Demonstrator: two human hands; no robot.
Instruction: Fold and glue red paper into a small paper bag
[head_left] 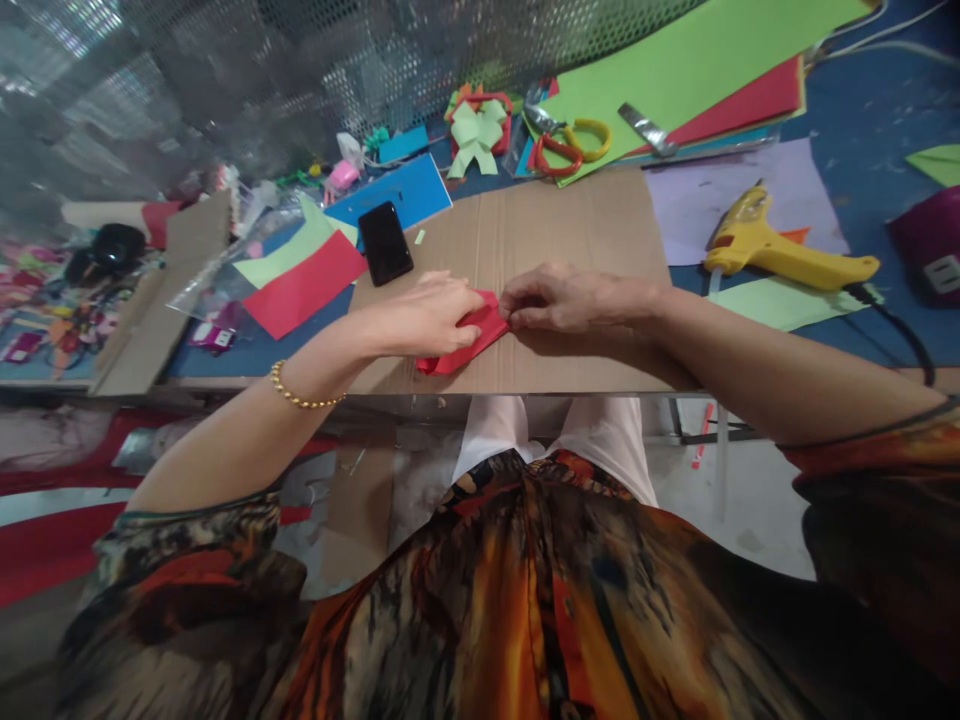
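Observation:
A folded piece of red paper (pixel 474 338) lies at a slant on the brown cardboard sheet (pixel 611 225), near the front edge of the table. My left hand (pixel 427 312) is over its left part, thumb along the near side and fingers on top, holding it down. At the paper's right end, my right hand (pixel 551 298) pinches the tip between thumb and fingers. My hands partly cover the folds, so their exact shape is hidden.
A phone (pixel 385 243) lies beyond my left hand. A yellow glue gun (pixel 787 250) is on the right, its cord trailing forward. Scissors (pixel 571 145), green paper sheets (pixel 690 60), a paper bow (pixel 477 135) and a loose red strip (pixel 306 283) surround the cardboard.

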